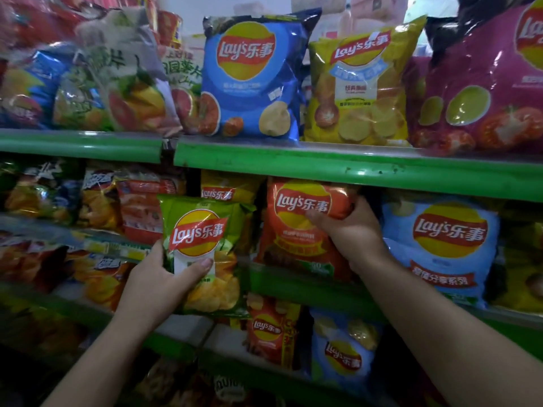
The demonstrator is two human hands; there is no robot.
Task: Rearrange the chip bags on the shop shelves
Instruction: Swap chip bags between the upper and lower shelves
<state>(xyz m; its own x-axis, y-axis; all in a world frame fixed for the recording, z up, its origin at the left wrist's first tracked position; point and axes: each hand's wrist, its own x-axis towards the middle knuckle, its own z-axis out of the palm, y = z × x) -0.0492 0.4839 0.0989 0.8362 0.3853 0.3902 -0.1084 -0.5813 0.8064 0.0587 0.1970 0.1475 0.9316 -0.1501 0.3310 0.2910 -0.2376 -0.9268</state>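
On the middle shelf, straight ahead of you, an orange Lay's bag stands upright. Your right hand grips its upper right corner, thumb laid across the front and fingers curled round the edge. Just to its right a larger light-blue Lay's bag stands close against your wrist, so that side is crowded. The green rail of the top shelf hangs directly over the orange bag's top edge.

Your left hand holds a green Lay's bag out in front of the shelves, thumb pressed on its face and fingers behind it. That bag covers most of a yellow Lay's bag standing at the back of the middle shelf, and its lower edge overlaps the shelf's front lip. To the left of it a row of mixed red and orange snack bags fills the shelf, blurred.

Up top, a dark-blue Lay's bag, a yellow classic Lay's bag and a big magenta tomato bag stand side by side, with a white-and-green bag leaning among others at the left.

Below the orange bag, the lower shelf carries a small red Lay's bag and, beside it, a small light-blue Lay's bag, both upright.
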